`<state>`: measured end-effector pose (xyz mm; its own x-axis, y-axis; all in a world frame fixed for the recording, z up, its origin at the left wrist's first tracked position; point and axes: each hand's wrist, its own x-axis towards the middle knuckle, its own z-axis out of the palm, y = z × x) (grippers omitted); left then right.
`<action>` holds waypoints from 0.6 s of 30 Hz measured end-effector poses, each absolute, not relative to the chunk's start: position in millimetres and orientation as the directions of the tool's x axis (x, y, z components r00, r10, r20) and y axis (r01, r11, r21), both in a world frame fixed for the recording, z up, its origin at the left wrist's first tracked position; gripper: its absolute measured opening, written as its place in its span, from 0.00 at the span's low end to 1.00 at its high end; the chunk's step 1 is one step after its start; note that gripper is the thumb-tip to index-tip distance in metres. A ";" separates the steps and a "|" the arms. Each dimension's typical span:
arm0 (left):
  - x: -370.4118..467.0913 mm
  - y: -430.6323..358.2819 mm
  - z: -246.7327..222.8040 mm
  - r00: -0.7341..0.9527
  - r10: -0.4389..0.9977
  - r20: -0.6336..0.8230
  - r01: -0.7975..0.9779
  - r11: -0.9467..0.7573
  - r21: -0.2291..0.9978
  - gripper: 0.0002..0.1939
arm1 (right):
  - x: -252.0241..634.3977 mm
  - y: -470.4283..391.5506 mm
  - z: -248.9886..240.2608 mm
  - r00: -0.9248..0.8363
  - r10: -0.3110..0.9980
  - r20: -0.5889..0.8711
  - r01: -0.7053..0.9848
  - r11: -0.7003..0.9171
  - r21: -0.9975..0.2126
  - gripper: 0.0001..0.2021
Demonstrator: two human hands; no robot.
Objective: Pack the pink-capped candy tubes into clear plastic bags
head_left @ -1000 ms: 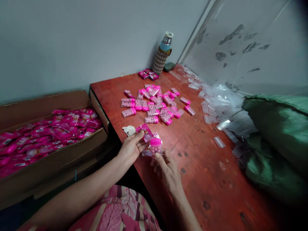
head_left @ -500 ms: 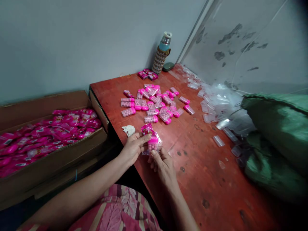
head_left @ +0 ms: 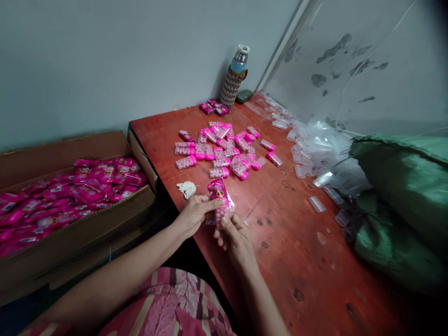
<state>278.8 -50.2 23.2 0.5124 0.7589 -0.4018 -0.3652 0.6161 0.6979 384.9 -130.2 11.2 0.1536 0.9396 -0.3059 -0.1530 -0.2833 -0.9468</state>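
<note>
A pink printed wrapper (head_left: 216, 187) and a clear container of pink balls (head_left: 220, 213) are together between my hands, over the table's near left edge. My left hand (head_left: 198, 213) pinches them from the left, thumb across the front. From the lower right, my right hand (head_left: 235, 233) grips the container's bottom end with thumb and fingers. A white printed piece shows behind the wrapper. Beyond my hands, many filled containers with pink caps (head_left: 221, 162) lie in a loose pile on the red table (head_left: 290, 219).
An open cardboard box (head_left: 70, 238) of pink packets (head_left: 94, 184) stands at the left. Crumpled white material (head_left: 186, 189) lies by my left hand. A bottle (head_left: 231, 84) and small pink boxes (head_left: 214, 107) sit behind. Empty clear containers (head_left: 317, 204) and a green sack (head_left: 402, 210) are right.
The container has slipped further up into the wrapper, so its pink cap is now largely covered. My left thumb has shifted slightly right and down.
</note>
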 end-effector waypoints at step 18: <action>271.0 -51.0 25.8 0.675 0.669 -0.310 -0.240 0.596 0.766 0.11 | 383.5 -130.4 11.7 0.150 0.946 -0.288 -0.166 -0.263 -0.950 0.12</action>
